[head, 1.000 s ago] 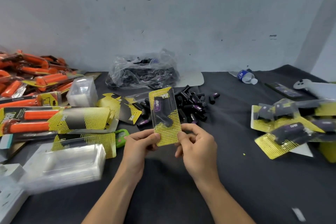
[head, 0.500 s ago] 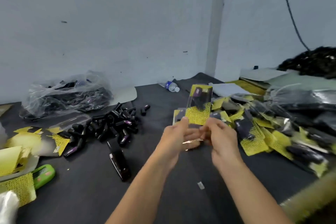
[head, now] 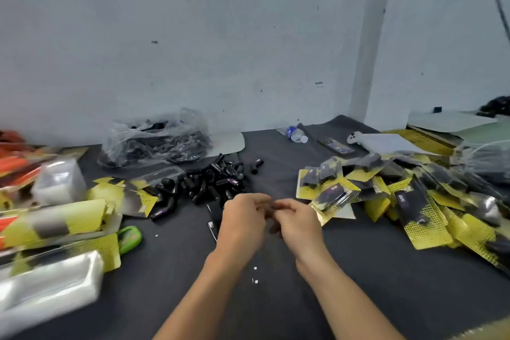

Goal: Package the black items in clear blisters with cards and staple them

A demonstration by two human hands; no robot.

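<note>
Hands close together over the dark worktop [head: 358, 298]: our left hand [head: 242, 225] and right hand [head: 299, 228] hover with fingers loosely curled, and each grip is released, with nothing in it as far as the blur lets us see. Finished yellow-card blister packs [head: 414, 210] are heaped to our right, so plenty looks done. But a pile of loose black cylindrical items [head: 212, 182] sits just beyond the hands, a clear plastic bag [head: 154, 143] of more lies behind it, and at left clear blister shells [head: 49, 284] and yellow printed cards [head: 55, 219] wait, so we judge much remains.
</note>
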